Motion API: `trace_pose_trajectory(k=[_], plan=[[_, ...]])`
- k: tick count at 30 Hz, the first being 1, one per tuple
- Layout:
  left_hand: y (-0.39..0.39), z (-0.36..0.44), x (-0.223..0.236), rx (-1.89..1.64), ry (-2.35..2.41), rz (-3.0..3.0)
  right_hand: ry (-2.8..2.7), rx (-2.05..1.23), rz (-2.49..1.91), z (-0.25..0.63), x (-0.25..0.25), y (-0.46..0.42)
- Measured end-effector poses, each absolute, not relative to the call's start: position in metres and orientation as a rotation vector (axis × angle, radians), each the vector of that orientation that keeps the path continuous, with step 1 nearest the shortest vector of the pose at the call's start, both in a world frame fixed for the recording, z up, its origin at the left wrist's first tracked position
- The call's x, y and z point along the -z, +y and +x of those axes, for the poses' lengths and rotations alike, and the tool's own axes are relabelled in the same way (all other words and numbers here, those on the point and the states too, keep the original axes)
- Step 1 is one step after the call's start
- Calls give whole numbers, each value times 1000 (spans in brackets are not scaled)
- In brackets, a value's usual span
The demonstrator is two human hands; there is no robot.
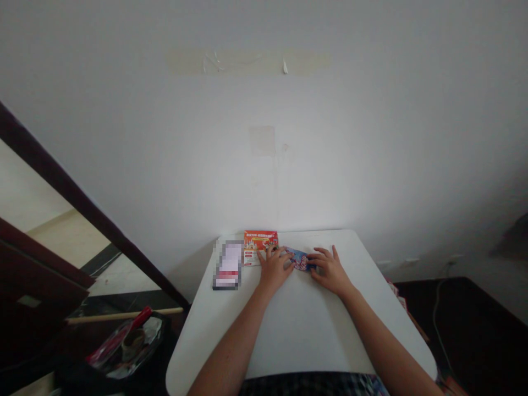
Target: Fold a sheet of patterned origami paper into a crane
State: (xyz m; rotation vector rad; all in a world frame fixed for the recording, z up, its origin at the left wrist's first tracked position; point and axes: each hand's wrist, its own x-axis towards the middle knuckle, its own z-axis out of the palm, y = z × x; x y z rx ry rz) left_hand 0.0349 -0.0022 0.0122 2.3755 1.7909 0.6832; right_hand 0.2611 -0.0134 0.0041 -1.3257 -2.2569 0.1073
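A small blue card (pixel 299 260) with a red and white print lies at the far part of the white table (pixel 309 319). My left hand (pixel 273 270) has its thumb and fingers closed on the card's left end. At the right end, the fingers of my right hand (pixel 329 270) grip it, with one finger raised. Fingers cover both ends, so the card's full outline is hidden. Just behind my left hand is a red and white printed leaflet (pixel 259 241), partly covered by that hand.
A phone (pixel 229 265) with a blurred-out screen lies left of the leaflet. The white wall (pixel 264 187) rises directly behind the table. On the floor at left are a clear bag of things (pixel 132 344) and a wooden stick (pixel 124 315). A cable (pixel 437 313) hangs at right.
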Motion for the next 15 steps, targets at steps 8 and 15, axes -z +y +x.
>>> trace_pose_trajectory(k=[8, 15], plan=[[-2, 34, -13, -702, 1799, 2366, -2227, -115, -1305, 268, 5, -4], [-1, 35, -12, -684, 1811, 2358, -2266, -169, -1306, 278, 10, 0]])
